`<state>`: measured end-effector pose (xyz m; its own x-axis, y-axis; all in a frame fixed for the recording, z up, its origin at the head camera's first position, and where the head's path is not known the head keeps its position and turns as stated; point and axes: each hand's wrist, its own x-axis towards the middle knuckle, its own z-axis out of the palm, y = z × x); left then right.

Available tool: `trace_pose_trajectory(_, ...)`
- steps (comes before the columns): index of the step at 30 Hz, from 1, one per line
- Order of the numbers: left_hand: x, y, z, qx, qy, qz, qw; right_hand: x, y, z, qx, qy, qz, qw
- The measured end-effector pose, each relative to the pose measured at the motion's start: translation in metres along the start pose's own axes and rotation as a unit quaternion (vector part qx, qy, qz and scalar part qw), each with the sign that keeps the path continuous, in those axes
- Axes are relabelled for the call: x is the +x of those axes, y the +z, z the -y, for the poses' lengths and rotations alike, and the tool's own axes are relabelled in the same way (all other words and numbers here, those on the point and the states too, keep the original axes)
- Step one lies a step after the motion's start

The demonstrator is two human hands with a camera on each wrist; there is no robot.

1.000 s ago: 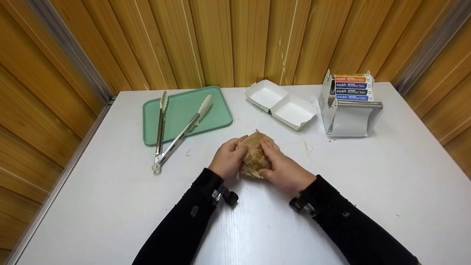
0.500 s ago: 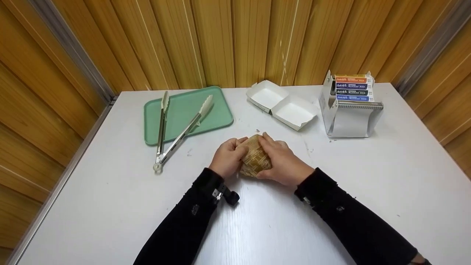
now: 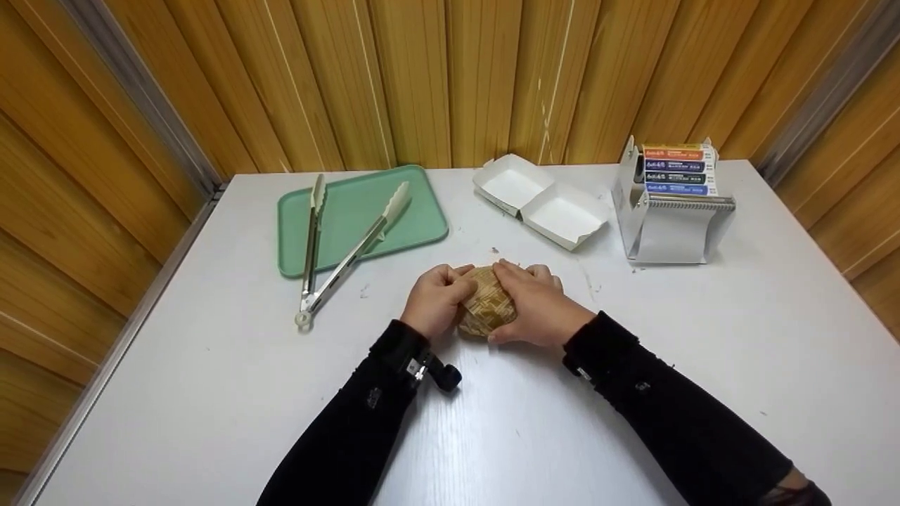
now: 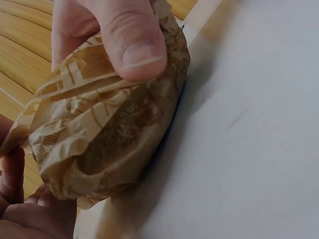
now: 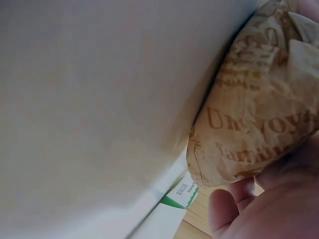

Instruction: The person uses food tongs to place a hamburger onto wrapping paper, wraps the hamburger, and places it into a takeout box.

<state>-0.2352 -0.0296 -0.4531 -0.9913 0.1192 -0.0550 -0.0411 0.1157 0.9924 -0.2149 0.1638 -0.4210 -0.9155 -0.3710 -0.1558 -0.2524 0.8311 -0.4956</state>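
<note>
Ribbed wood-look wall [image 3: 478,84] runs round the back & both sides; in front of it a big white counter [image 3: 176,393] fills most of the view, w/ faint scuffs on top. Two black sleeves, L [image 3: 344,436] & R [image 3: 675,414], reach in from the near side. Green tray [image 3: 351,204] lies flat at back L, slightly angled. Long metal tongs [image 3: 348,263] w/ pale tips are spread in a V, tips over the tray, hinge end off it on the counter, nearer the person. Back R there's an upright white holder [image 3: 671,232] w/ a stack of coloured packs [image 3: 675,169] up top: orange, purple, dark green, blue. Btwn tray & holder a white box [image 3: 541,202] sits open, two halves joined, insides facing up. Then the hands, mid-counter, both gripping the same thing: a brown paper-wrapped parcel [image 3: 487,302]. L hand [image 3: 434,302] has its thumb pressed on top; R hand [image 3: 538,309] curls over the R side, thumb at the near edge. Parcel's on the counter btwn them, nearer the person than tray & open box, well apart from the tongs. Paper's crinkled, patterned darker brown. Small black device [image 3: 446,378] sticks out by the L cuff. Up close, parcel's lettering [image 5: 249,129] shows, "Un" readable. Tiniest: a dark speck [image 3: 494,250] just past the parcel.
</note>
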Motion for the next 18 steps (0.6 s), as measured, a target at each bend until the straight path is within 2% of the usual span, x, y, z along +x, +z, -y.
trace_pose_trajectory(8, 0.0001, -0.0008, -0.0003, -0.038, -0.021, -0.012, 0.9990, 0.0051, -0.0017, -0.0044, -0.003, -0.021, 0.009, 1.000)
trace_pose_trajectory(14, 0.0026, -0.0053, 0.0007, -0.047, -0.017, -0.046, 0.9977, 0.0073, -0.0024, -0.0060, -0.005, -0.028, 0.015, 0.999)
trace_pose_trajectory(18, 0.0033, -0.0085, -0.0002, -0.041, -0.025, -0.044, 0.9979, 0.0087, -0.0016, -0.0068, -0.010, -0.032, 0.009, 0.999)
